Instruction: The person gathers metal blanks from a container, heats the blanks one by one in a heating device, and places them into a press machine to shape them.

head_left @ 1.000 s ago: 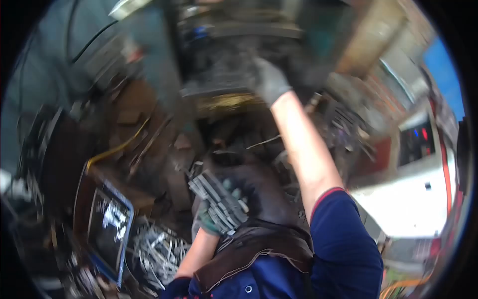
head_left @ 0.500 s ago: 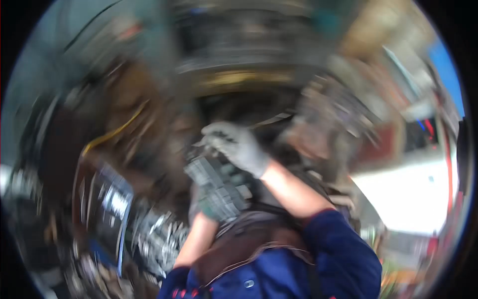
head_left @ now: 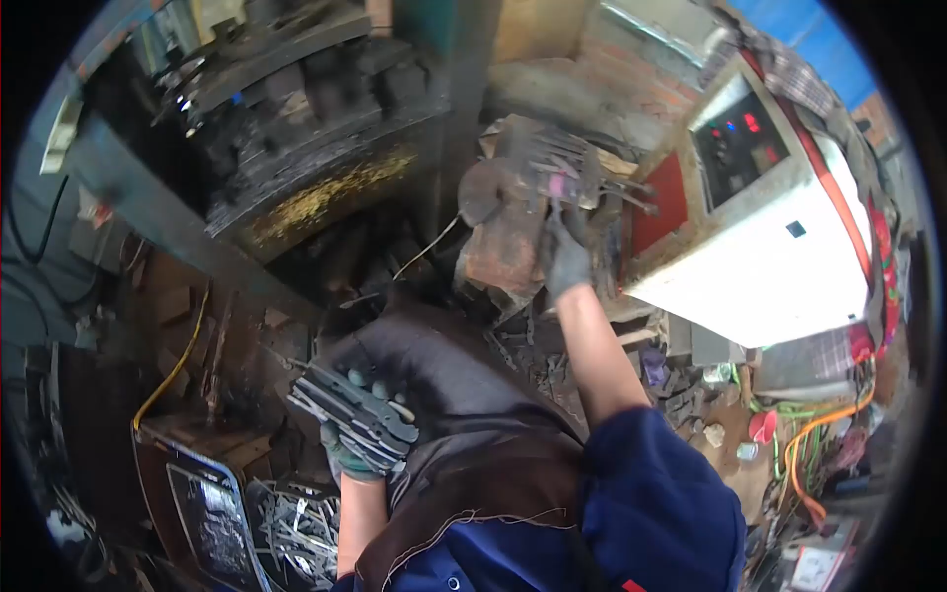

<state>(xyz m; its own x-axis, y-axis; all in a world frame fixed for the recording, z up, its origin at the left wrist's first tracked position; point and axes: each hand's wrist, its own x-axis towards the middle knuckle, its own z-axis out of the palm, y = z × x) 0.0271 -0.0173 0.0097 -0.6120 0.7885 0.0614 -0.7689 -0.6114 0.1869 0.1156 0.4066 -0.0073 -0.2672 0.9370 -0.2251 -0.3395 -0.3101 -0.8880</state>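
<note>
Right arm outstretched, the gloved right hand (head_left: pixel 566 260) has metal strips (head_left: pixel 554 150) just beyond its fingertips; grip unclear. The left hand's (head_left: pixel 346 451) fingers curl around stacked metal pieces (head_left: pixel 357 417).

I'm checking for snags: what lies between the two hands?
In the head view, mainly the dark apron lies between the left hand and right hand.

- Low reddish-brown stand (head_left: pixel 503 259): a pile of dark metal strips (head_left: pixel 558 153) on top.
- Floor (head_left: pixel 725 483): dark metal scraps (head_left: pixel 683 407), red cup (head_left: pixel 763 426), orange hose (head_left: pixel 811 506).
</note>
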